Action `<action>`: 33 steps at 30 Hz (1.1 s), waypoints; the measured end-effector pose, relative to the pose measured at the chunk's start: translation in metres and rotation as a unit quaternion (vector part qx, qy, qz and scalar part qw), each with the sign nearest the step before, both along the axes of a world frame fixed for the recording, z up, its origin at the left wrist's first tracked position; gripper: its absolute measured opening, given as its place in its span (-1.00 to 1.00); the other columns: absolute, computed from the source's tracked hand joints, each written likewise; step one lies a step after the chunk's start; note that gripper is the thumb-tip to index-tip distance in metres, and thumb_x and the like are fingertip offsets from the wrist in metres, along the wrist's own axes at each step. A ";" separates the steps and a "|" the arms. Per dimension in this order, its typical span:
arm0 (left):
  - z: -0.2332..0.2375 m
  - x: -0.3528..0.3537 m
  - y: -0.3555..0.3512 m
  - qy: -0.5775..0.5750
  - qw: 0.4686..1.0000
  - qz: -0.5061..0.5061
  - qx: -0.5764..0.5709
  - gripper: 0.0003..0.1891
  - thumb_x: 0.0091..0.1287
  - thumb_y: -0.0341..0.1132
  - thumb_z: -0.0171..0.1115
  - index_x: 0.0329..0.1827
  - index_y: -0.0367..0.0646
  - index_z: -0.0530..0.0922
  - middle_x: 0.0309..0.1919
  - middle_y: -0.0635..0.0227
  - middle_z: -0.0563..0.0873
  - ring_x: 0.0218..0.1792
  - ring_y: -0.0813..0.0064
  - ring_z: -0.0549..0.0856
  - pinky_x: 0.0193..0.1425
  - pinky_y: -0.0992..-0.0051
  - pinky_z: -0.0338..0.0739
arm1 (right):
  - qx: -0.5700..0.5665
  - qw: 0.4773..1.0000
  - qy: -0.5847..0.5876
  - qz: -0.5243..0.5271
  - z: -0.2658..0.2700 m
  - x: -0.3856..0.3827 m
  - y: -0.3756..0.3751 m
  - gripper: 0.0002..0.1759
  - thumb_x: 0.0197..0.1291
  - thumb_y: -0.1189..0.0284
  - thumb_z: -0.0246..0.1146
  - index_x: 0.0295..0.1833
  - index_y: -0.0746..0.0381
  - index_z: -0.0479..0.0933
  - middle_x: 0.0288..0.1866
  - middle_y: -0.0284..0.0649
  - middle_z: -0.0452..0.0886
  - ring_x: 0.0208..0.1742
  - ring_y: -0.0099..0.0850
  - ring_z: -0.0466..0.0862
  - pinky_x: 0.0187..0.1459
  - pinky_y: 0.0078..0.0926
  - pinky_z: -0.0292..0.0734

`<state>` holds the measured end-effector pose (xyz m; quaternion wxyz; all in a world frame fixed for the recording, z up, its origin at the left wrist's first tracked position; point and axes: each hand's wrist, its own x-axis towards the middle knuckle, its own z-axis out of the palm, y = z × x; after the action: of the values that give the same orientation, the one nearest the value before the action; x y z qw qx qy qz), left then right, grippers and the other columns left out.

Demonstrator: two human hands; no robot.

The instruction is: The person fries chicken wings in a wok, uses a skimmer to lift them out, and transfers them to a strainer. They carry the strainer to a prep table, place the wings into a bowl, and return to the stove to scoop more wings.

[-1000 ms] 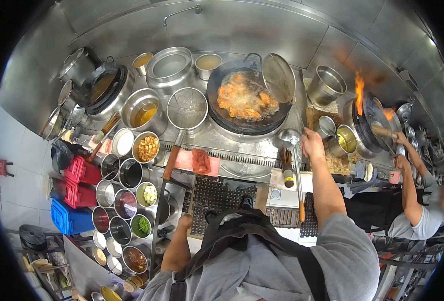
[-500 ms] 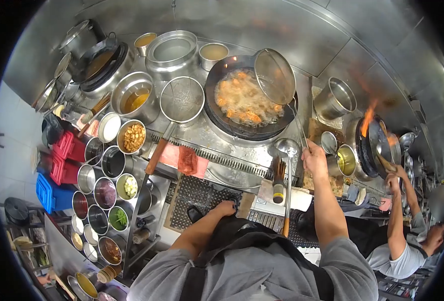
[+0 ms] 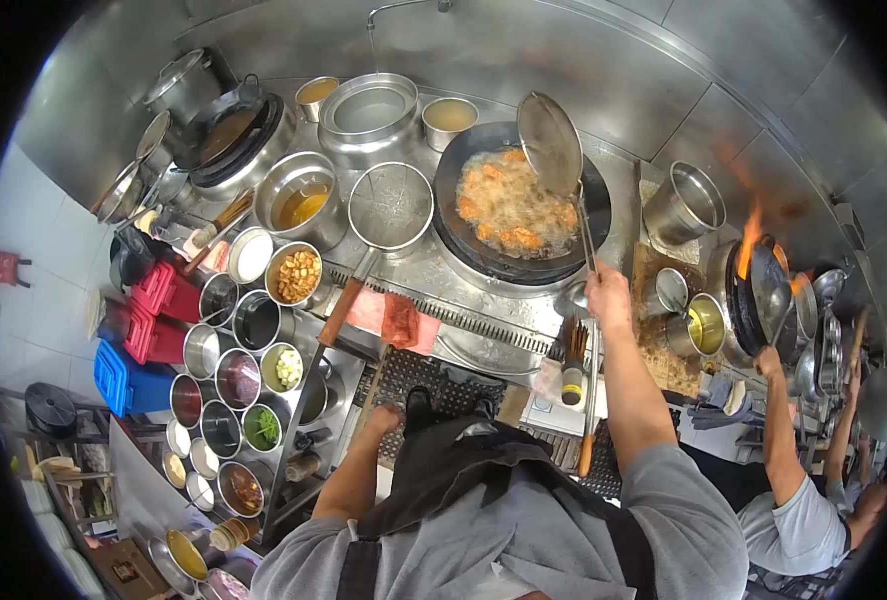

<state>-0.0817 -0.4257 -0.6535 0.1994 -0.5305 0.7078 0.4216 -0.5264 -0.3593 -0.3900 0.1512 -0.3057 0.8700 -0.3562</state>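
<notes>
My right hand [image 3: 608,297] is closed round the long handle of a round mesh strainer [image 3: 550,140]. The strainer is tilted up over the far right side of a black wok [image 3: 603,185]. Orange-brown pieces of food [image 3: 516,237] bubble in oil in the wok. A ladle [image 3: 586,440] with a wooden handle end lies below my right hand, beside a bamboo brush [image 3: 572,372]. My left hand [image 3: 388,418] hangs low by my apron, away from the stove, its fingers curled with nothing visible in them.
A second strainer [image 3: 391,205] rests left of the wok, near a pot of oil [image 3: 300,207]. Several metal tins of ingredients [image 3: 297,274] stand at the left. At the right, a co-worker [image 3: 796,510] handles a wok [image 3: 753,290] with flames rising.
The strainer has swung up to a steeper tilt with my right hand. My left hand has moved left and apart from my body. The co-worker's wok has tilted and their hands have separated.
</notes>
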 end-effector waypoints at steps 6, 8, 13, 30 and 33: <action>-0.128 0.099 -0.014 -0.086 0.967 -0.240 -0.004 -0.69 0.11 -0.13 0.14 -0.20 -0.09 0.68 -0.16 0.15 0.70 -0.09 0.17 0.67 -0.02 0.26 0.56 | -0.004 0.992 -0.112 0.062 0.016 0.053 0.036 -0.63 0.22 0.48 0.01 0.12 0.20 0.52 -0.64 -0.28 0.49 -0.76 -0.49 0.47 -0.66 -0.49 0.39; -0.083 0.115 -0.023 -0.040 0.977 -0.207 0.014 -0.71 0.10 -0.12 0.13 -0.35 -0.10 0.70 -0.30 0.14 0.72 -0.17 0.13 0.69 -0.02 0.27 0.56 | -0.001 0.976 -0.207 0.072 0.005 0.068 0.042 -0.62 0.21 0.49 0.05 0.15 0.18 0.51 -0.61 -0.23 0.54 -0.69 -0.43 0.53 -0.57 -0.46 0.47; -0.116 0.155 -0.044 -0.164 0.954 -0.250 0.028 -0.72 0.24 -0.24 0.09 -0.02 0.00 0.62 -0.11 0.23 0.67 -0.15 0.22 0.68 -0.14 0.29 0.63 | 0.073 0.992 0.071 0.073 -0.039 0.063 0.026 -0.63 0.15 0.47 0.10 0.10 0.24 0.49 -0.32 0.07 0.62 -0.19 0.01 0.62 -0.07 -0.18 0.50; -0.132 0.139 -0.088 -0.059 0.934 -0.347 -0.055 -0.70 0.13 -0.23 0.09 -0.15 -0.12 0.66 -0.18 0.07 0.67 -0.19 0.22 0.69 -0.15 0.27 0.59 | 0.094 0.969 0.220 -0.063 0.001 0.030 0.047 -0.62 0.14 0.44 0.05 0.07 0.32 0.49 -0.13 0.18 0.58 0.00 0.06 0.54 0.08 -0.10 0.41; -0.151 0.157 -0.090 -0.114 0.942 -0.314 0.012 -0.61 0.18 -0.08 0.10 -0.12 -0.17 0.66 -0.09 0.03 0.66 -0.05 0.19 0.66 -0.01 0.25 0.55 | 0.089 0.971 0.208 -0.080 -0.005 0.037 0.049 -0.63 0.14 0.45 0.05 0.06 0.32 0.50 -0.12 0.17 0.58 0.00 0.05 0.55 0.08 -0.11 0.41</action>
<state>0.0753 -0.5162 -0.8043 0.4071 -0.3229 0.8063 0.2826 -0.4892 -0.3103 -0.3954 -0.0360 -0.2882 0.9320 -0.2171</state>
